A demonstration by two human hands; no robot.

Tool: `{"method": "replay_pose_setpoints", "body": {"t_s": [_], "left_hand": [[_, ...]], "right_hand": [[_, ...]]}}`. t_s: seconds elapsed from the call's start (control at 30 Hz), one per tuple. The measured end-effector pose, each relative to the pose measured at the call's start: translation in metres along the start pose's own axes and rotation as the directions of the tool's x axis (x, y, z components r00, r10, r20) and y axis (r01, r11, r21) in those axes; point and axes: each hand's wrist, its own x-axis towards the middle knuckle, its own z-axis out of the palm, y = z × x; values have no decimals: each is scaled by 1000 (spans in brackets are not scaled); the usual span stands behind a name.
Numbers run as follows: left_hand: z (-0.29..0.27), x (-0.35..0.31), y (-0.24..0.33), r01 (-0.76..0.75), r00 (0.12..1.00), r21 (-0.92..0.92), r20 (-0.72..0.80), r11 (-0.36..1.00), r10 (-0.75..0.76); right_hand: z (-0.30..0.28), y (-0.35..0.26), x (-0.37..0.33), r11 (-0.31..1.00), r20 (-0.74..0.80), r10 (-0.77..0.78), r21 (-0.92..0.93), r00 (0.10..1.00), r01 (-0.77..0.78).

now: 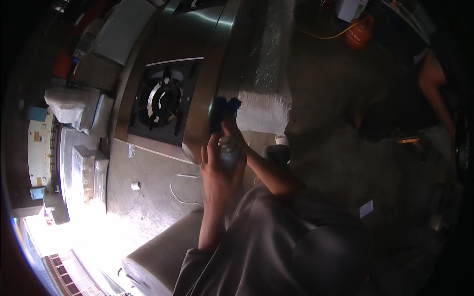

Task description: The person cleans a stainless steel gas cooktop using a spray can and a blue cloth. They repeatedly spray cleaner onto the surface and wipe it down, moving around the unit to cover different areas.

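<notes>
My left hand point(211, 170) is wrapped round a pale, can-shaped container point(228, 152) with a light top; blur and shadow hide its details. Just beyond it, my right hand point(234, 132) grips a dark blue cloth point(227, 109). The cloth is bunched up against or very close to the side panel of a stainless-steel gas stove point(205, 106); contact is hard to make out in the dark. On the stove's top sits a black burner point(163, 98) with a round ring and pan supports.
Bubble-wrapped goods point(264, 111) stand just right of the stove. An orange gas cylinder point(359, 32) with a yellow hose is at the far right, and another person's arm point(437, 93) shows below it. Wrapped boxes point(86, 172) line the left; a padded roll point(163, 244) lies near me.
</notes>
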Motion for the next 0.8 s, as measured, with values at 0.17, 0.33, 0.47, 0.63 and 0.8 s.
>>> {"method": "replay_pose_setpoints", "body": {"t_s": [0.17, 0.33, 0.47, 0.63, 0.8], "left_hand": [[44, 78, -8, 132, 987, 152, 71, 979, -144], [98, 108, -11, 261, 965, 254, -58, 931, -255], [127, 112, -15, 436, 898, 295, -82, 850, -432], [188, 133, -29, 330, 944, 228, -73, 916, -322], [228, 189, -43, 442, 896, 268, -76, 856, -439]], "right_hand": [[-102, -27, -3, 937, -354, 327, 241, 876, -252], [-199, -72, -1, 807, -340, 247, 590, 908, 2], [-261, -87, 14, 814, -327, 181, 579, 928, 45], [-322, -88, 45, 826, -154, 119, 563, 981, -12], [-346, -85, 63, 838, -275, 247, 542, 929, -62]]}}
